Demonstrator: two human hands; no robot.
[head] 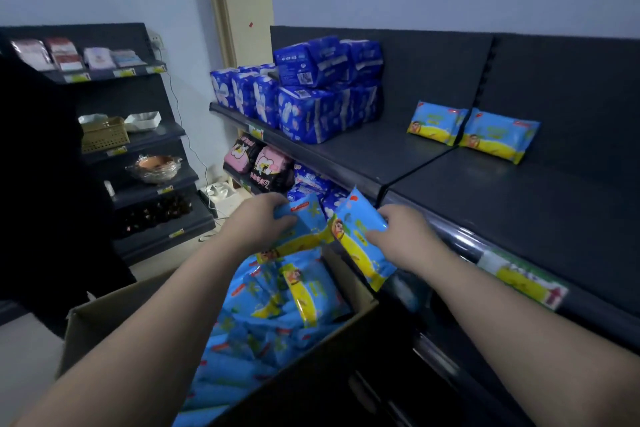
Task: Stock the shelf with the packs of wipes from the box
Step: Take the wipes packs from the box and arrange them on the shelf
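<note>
An open cardboard box [104, 319] at bottom centre is full of blue and yellow packs of wipes [277, 308]. My left hand [259, 222] grips one pack [308, 232] above the box. My right hand [401, 232] grips a second pack [356, 239], tilted, just in front of the shelf edge. Two packs of the same kind, one [436, 123] beside the other [498, 135], stand leaning against the back panel of the dark top shelf [485, 191].
Dark blue stacked packages [318, 94] fill the left end of the top shelf. Pink and black packs [263, 163] sit on the shelf below. A second shelf unit [138, 149] with baskets and bowls stands at the left. A price label [523, 281] runs along the shelf edge.
</note>
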